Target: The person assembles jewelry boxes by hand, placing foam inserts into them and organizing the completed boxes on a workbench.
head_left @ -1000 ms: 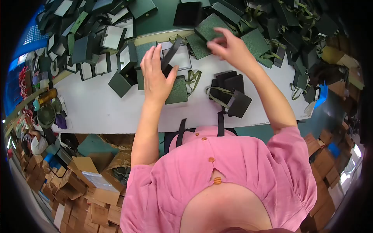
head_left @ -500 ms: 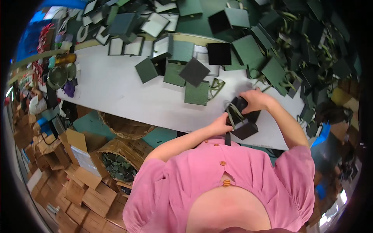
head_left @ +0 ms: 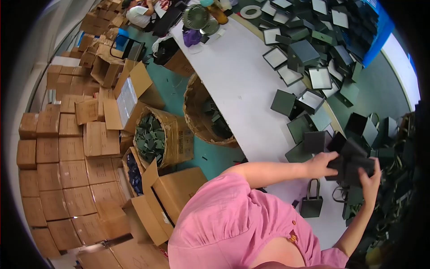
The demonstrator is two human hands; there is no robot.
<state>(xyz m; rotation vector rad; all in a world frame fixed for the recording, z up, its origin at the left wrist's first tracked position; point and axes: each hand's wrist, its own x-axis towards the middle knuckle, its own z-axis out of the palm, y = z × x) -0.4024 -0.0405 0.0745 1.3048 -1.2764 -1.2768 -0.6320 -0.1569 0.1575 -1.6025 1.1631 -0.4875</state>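
Observation:
Both of my hands are over the right part of the table, around a dark, nearly black box [head_left: 351, 167] that looks open and is blurred by motion. My left hand [head_left: 323, 165] closes on its left side, fingers at the edge. At the opposite side my right hand [head_left: 371, 181] grips it, thumb across the front face. Just below, on the white table [head_left: 246, 98], stands a small dark green box-shaped bag [head_left: 311, 206] with an upright loop handle. Green boxes [head_left: 301, 129] lie beyond my left hand, close to the held box.
Many dark green boxes with white insides [head_left: 320, 78] are heaped along the far table edge. On my left stand a carton of green pieces [head_left: 186, 143], an open carton [head_left: 179, 188] and stacked brown cartons [head_left: 71, 170]. A fan [head_left: 195, 18] sits at the table's far end.
The view has swung left. The ribbon-handled dark thing at my hands near the front edge is out of them; a handled bag now stands there. My hands have moved farther out, onto a dark box.

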